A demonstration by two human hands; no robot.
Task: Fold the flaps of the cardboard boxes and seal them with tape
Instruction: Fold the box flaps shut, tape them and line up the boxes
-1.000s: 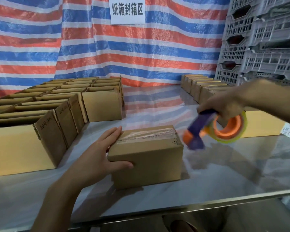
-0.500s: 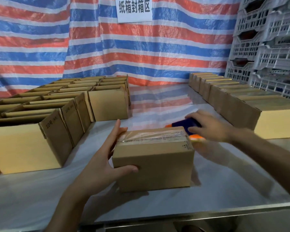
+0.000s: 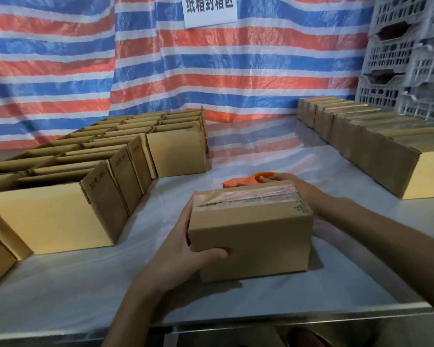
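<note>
Clamps the left end of the sealed box (image 3: 256,236) in the left hand (image 3: 186,246) grip, thumb across the front face. Reaches the right hand (image 3: 303,194) round the far right corner, fingertips at the orange tape dispenser (image 3: 246,181) just behind; cannot tell whether closed on anything. Stands mid-surface (image 3: 85,284), between open boxes (image 3: 48,219) left and taped boxes (image 3: 391,159) right.

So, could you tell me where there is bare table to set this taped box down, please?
Bare table runs down the middle, beyond the tape dispenser, between the open boxes on the left and the sealed row on the right. The near strip before the open boxes is free too. Both sides are crowded.
</note>
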